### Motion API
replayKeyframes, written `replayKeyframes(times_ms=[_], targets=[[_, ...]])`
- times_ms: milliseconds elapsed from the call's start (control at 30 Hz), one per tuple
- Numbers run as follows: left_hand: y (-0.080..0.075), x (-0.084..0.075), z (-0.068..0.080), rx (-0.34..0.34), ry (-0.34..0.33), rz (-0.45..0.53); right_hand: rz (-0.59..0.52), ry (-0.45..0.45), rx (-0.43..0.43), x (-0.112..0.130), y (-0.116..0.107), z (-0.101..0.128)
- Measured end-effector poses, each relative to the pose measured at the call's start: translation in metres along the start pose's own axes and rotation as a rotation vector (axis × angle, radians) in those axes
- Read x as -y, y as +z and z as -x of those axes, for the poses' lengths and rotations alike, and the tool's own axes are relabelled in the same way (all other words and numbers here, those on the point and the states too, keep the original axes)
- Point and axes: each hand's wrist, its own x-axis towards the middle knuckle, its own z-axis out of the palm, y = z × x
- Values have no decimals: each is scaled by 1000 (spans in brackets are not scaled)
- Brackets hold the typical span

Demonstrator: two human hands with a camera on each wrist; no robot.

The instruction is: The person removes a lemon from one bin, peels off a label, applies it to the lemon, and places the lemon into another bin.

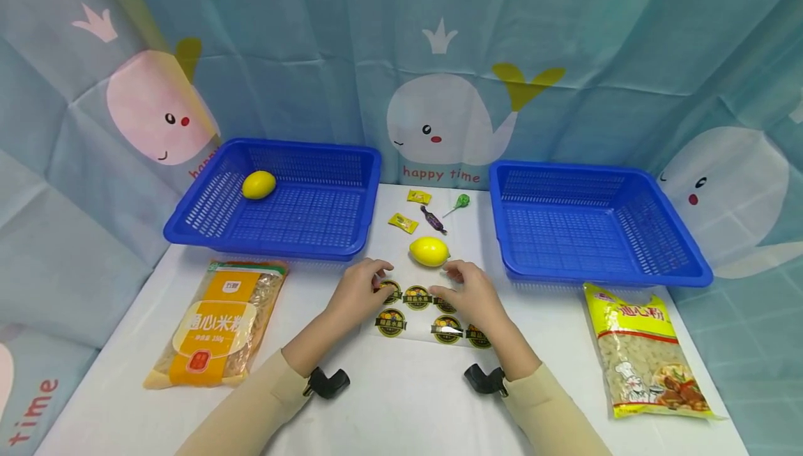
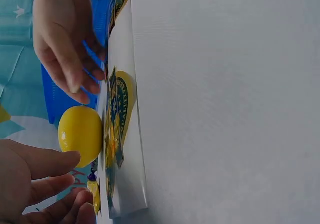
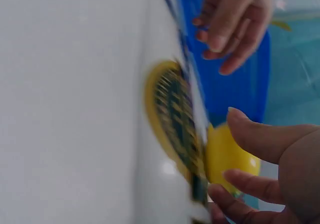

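A sheet of round black-and-gold stickers point(image 1: 417, 297) lies on the white table between my hands, with a yellow lemon point(image 1: 429, 252) just beyond its far edge. Over the sheet's left end is my left hand point(image 1: 362, 290), its fingers loosely bent and nothing held. My right hand point(image 1: 469, 297) hovers above the right end, thumb and fingers spread apart, also holding nothing. In the left wrist view the lemon point(image 2: 80, 135) shows between the two hands. The right wrist view has the nearest sticker point(image 3: 172, 114) blurred, with the right fingertips close to the lemon point(image 3: 227, 156).
A blue basket point(image 1: 301, 250) at back left holds another lemon point(image 1: 259, 185); a second blue basket point(image 1: 602, 276) stands back right. Yellow-wrapped candies point(image 1: 403, 223), a purple candy point(image 1: 433, 220) and a green lollipop point(image 1: 462, 201) lie between them. Pasta bags flank the hands, left point(image 1: 219, 323) and right point(image 1: 646, 355).
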Motion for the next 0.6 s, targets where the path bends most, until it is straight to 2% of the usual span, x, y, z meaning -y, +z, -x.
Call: replayKeyframes(times_ms=[333,600], targets=[[-4,4,12,-15,8,14,245,-103,37,9,23,5],[-6,4,14,-26,24,14,229,-107,71,10,21,4]])
